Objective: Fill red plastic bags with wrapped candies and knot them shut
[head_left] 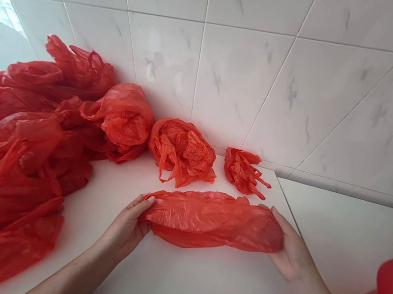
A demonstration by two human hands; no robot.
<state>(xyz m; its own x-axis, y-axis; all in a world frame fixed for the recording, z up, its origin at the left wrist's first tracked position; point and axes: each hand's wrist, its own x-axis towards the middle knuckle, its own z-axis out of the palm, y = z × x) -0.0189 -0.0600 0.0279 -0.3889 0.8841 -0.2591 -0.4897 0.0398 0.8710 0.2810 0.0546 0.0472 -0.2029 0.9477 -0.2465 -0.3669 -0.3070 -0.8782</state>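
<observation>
A red plastic bag (210, 221) is stretched sideways between my two hands, just above the white table top (193, 285). My left hand (132, 224) grips its left end, the thumb on top. At the other end my right hand (287, 248) holds the bag, with part of its fingers hidden behind the plastic. Beyond it lie a small knotted red bag (243, 172), a crumpled red bag (182, 152) with loose handles, and another bundled one (124, 118).
A large heap of crumpled red bags (20, 154) covers the left side. Red rounded objects (390, 292) stand at the right edge. Behind the table rises a tiled wall (241, 74). A seam (289, 206) separates the table top from another white surface on the right.
</observation>
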